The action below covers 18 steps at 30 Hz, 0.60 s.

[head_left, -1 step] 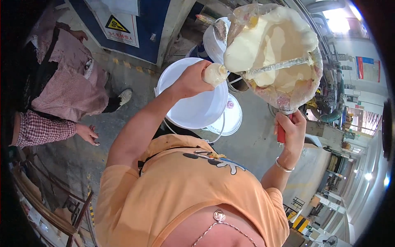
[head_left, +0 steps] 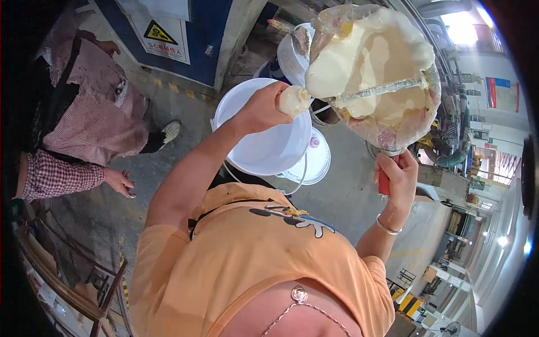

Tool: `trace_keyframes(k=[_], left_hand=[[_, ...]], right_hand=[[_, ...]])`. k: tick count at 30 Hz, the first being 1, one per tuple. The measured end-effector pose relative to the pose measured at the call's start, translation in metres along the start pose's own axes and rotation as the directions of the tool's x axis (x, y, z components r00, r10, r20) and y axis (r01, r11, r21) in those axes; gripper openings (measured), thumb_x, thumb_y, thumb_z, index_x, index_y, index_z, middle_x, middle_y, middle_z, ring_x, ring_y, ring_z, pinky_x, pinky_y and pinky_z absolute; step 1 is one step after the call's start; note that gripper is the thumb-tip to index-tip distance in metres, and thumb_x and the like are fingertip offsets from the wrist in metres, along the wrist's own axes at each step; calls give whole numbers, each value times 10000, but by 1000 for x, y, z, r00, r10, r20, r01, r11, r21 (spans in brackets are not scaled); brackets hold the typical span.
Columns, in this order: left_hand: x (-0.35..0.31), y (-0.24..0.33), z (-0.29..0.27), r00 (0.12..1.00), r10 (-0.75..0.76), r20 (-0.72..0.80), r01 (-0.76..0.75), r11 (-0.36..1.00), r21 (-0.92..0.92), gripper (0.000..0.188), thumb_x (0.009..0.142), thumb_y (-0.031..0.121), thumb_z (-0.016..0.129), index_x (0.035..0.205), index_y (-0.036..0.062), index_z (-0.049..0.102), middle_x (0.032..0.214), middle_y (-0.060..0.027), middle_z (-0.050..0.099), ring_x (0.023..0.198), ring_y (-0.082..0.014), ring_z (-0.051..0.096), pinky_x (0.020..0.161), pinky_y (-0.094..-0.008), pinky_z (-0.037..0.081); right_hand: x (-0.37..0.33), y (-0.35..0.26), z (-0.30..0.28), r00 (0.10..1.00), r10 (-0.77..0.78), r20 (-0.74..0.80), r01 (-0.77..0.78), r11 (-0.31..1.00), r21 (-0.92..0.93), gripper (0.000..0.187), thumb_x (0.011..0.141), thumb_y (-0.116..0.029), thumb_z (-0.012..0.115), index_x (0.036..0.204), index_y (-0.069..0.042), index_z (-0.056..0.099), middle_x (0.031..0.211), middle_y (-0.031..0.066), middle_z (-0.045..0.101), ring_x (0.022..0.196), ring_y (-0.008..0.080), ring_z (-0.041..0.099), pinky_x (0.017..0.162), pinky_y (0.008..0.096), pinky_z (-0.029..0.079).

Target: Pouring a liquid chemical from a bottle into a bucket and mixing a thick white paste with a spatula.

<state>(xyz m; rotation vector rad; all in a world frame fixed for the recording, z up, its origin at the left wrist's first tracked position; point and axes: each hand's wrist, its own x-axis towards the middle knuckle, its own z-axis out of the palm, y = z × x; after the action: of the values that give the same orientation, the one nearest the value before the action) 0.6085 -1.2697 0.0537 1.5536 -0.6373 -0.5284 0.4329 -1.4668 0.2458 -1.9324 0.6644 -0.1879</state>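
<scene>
My left hand is closed around a small translucent bottle with cream-coloured residue, its end toward the rim of a round container. That container has crusted, plastic-like walls and holds thick cream-coloured liquid. A coated bar crosses its top. My right hand grips a red handle at the container's near rim. Whether the handle is fixed to the container or belongs to a separate tool, I cannot tell. Below my left hand stands a large white bucket with a wire handle, its inside white.
A white lid lies beside the bucket. Another white bucket stands behind. To the left is a person in a checked sleeve, one hand hanging low. A blue cabinet with a warning sign stands at the back left.
</scene>
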Motion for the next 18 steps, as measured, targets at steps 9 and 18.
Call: trace_keyframes(k=[9,18], left_hand=[[0,0,0,997,31,-64,-32,999,-20,565,639,108,779,1149,20,552,1077,-126,643,1016,-246,620,904,-336,477],[1,1,2,1000,-13,-15,13,1000,9,628,664,76,798,1228,48,522,1155,-96,615,1075,-224,598,970,-349,458]], right_hand=[[1,1,2,1000,3,-13,-3,1000,-2,127,787,7,655,906,19,610,666,33,595,498,88,518,454,230,403],[0,2,0,999,-35,-13,36,999,19,129,794,12,645,917,24,612,667,36,598,500,91,523,455,232,412]])
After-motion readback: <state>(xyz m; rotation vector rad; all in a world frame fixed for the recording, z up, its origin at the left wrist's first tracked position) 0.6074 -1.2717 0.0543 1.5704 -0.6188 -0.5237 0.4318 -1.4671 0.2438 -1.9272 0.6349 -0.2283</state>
